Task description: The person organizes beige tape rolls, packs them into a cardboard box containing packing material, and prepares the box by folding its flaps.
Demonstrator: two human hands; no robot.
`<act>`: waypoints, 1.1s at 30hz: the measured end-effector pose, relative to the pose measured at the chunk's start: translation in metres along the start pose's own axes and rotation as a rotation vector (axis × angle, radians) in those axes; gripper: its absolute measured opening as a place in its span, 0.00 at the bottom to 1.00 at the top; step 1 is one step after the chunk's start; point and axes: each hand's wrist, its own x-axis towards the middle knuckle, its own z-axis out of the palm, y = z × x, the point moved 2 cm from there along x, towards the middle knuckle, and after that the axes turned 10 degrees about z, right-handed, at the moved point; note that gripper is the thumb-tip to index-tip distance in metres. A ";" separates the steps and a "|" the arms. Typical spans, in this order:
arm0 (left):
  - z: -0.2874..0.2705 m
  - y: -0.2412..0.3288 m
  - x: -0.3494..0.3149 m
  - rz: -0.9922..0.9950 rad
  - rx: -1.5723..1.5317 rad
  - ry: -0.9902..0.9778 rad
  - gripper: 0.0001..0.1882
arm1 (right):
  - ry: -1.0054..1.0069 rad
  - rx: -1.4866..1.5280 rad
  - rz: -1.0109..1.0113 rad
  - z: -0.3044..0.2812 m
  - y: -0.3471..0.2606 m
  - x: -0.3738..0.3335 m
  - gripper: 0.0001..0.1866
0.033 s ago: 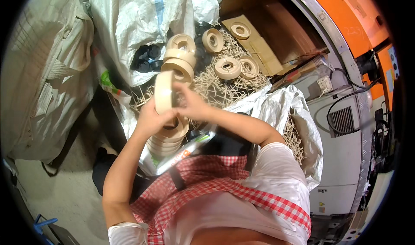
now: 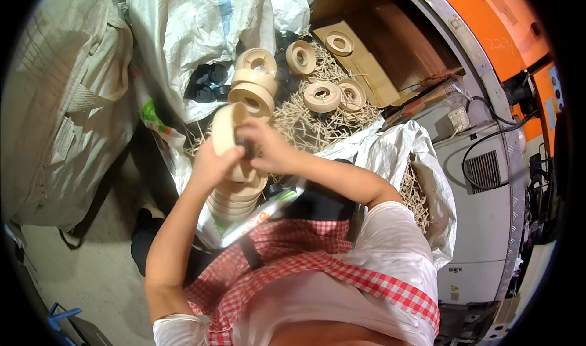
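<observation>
My left hand (image 2: 210,166) grips a cream plastic ring (image 2: 224,126) by its lower edge and holds it tilted on its side. Bent fingers of my right hand (image 2: 268,146), slightly blurred, work at the ring's open face. Something dark shows between them, too unclear to name. Below the held ring stands a stack of similar cream rings (image 2: 234,202), close to my lap. More cream rings (image 2: 251,96) lean in a row just beyond my hands.
Loose cream rings (image 2: 321,96) lie on thin beige sprues (image 2: 299,126). Black round parts (image 2: 210,80) sit by a white woven sack (image 2: 177,35). At the right are an open cardboard box (image 2: 366,71), another white sack (image 2: 421,157) and an orange and grey machine (image 2: 476,218).
The held ring has come slightly down and to the left, and its face has tilted. My right-hand fingers have shifted a little at its opening.
</observation>
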 end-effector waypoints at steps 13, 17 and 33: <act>0.008 0.009 -0.008 0.146 -0.070 -0.024 0.23 | -0.338 0.822 0.791 0.018 0.019 0.008 0.42; 0.009 0.009 -0.006 0.109 -0.046 -0.001 0.24 | -0.163 0.563 0.528 0.010 0.011 0.000 0.51; 0.003 -0.001 -0.003 0.132 0.050 -0.001 0.24 | -0.364 0.719 0.966 0.002 0.019 0.016 0.33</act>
